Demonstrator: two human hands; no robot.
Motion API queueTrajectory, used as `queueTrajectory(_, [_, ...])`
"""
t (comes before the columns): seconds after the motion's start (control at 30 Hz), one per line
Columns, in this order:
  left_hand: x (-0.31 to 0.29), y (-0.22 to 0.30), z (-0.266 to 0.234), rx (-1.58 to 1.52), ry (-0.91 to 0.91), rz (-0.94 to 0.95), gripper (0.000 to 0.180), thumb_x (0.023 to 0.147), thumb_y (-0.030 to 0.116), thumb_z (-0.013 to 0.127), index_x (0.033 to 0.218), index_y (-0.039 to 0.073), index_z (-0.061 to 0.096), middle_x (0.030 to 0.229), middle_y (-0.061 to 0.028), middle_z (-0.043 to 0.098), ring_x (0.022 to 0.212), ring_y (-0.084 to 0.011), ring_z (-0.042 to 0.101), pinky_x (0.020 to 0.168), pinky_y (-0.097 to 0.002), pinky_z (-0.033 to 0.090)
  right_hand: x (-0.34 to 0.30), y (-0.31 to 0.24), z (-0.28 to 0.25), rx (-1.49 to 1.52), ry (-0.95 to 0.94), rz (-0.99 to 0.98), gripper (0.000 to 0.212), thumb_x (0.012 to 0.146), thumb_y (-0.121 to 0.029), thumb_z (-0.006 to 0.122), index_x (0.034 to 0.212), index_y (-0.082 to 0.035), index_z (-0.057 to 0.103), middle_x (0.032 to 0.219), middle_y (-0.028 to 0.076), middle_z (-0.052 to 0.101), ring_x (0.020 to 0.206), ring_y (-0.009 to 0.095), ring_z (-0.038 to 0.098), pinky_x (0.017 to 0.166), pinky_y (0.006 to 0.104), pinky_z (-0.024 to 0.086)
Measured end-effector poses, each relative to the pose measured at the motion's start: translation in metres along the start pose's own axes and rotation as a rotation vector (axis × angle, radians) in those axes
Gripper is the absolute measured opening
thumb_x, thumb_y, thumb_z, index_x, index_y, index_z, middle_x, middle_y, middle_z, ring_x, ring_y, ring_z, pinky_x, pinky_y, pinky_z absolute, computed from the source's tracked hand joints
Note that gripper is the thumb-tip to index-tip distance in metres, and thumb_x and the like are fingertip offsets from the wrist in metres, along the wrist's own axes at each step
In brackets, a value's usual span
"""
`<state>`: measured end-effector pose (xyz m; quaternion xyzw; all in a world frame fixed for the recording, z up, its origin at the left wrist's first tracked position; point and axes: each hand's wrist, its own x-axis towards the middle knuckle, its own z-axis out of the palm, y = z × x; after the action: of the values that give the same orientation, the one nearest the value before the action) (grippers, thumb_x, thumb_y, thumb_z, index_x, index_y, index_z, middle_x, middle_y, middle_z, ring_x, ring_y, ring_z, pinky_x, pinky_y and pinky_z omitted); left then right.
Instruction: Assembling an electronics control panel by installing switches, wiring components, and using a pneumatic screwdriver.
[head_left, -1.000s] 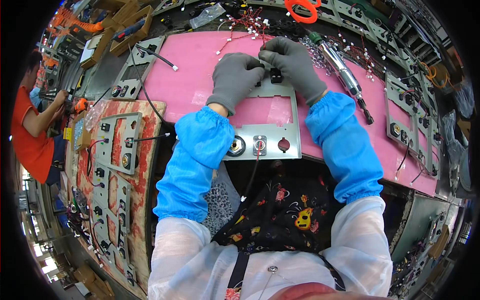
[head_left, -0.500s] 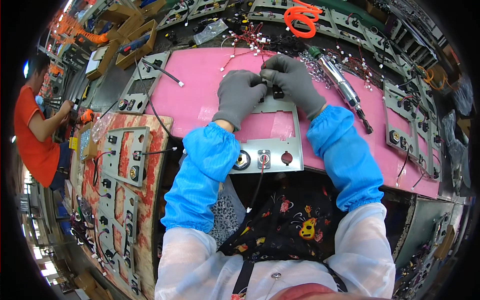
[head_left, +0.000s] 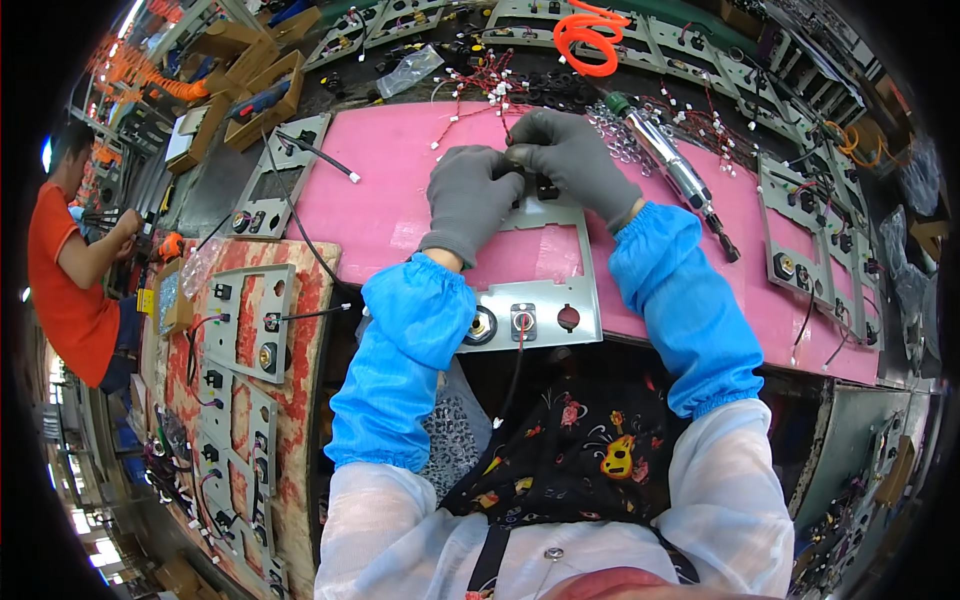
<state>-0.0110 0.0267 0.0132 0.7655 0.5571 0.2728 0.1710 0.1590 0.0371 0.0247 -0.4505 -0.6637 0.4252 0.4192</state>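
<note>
A grey metal panel (head_left: 588, 262) with cut-outs lies in front of me on a pink sheet (head_left: 385, 175). Both hands wear grey gloves and meet over the panel's far end. My left hand (head_left: 466, 200) has its fingers closed in a pinch. My right hand (head_left: 580, 168) is also pinched, its fingertips against those of the left. Whatever they hold is hidden behind the gloves. Just below the right fingers, a small black part (head_left: 546, 188) sits on the panel. Along its near edge are a round black fitting (head_left: 481, 326) and a socket (head_left: 523, 322) with a red-and-black cable hanging off the edge.
A silver power screwdriver (head_left: 672, 165) lies right of my hands, beside loose metal rings (head_left: 612, 133). Red wires with white connectors (head_left: 490, 85) lie beyond. More panels stand at right (head_left: 800, 250) and on a worn red board (head_left: 310, 300) at left. A person in orange (head_left: 70, 270) works at far left.
The whole view has shifted slightly to the left. Both hands stay pinched together over the far end of the panel, with little visible movement of the fingers.
</note>
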Motion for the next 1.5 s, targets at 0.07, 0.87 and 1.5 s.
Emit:
queueTrajectory(0.07, [0.001,-0.005,0.002,-0.008,0.016,0.001,0.025,0.072,0.03,0.065,0.079,0.008,0.072,0.089,-0.0109,0.067,0.098,-0.0307,0.058,0.086,-0.043,0.045,0.002,0.001,0.002,-0.011,0.009,-0.012,0.017,0.083,-0.011,0.07,0.097,-0.002,0.066,0.08,0.005,0.067,0.069,0.012,0.062,0.063,0.0288,0.052])
queueTrajectory(0.87, [0.003,-0.007,0.002,-0.081,-0.05,-0.051,0.03,0.071,0.03,0.064,0.089,0.008,0.075,0.092,-0.0115,0.068,0.1,-0.0307,0.059,0.087,-0.0429,0.046,0.008,0.003,-0.008,-0.203,-0.104,-0.193,0.014,0.081,-0.007,0.072,0.093,-0.002,0.065,0.087,0.002,0.064,0.082,0.012,0.06,0.075,0.0292,0.05])
queueTrajectory(1.5, [0.003,-0.005,0.002,-0.103,-0.017,-0.025,0.029,0.069,0.028,0.067,0.085,0.005,0.073,0.091,-0.0123,0.068,0.1,-0.0306,0.058,0.086,-0.0421,0.046,0.012,0.004,-0.009,-0.113,-0.135,-0.189,0.015,0.083,-0.004,0.069,0.098,-0.002,0.066,0.086,0.005,0.067,0.08,0.012,0.062,0.073,0.0291,0.051])
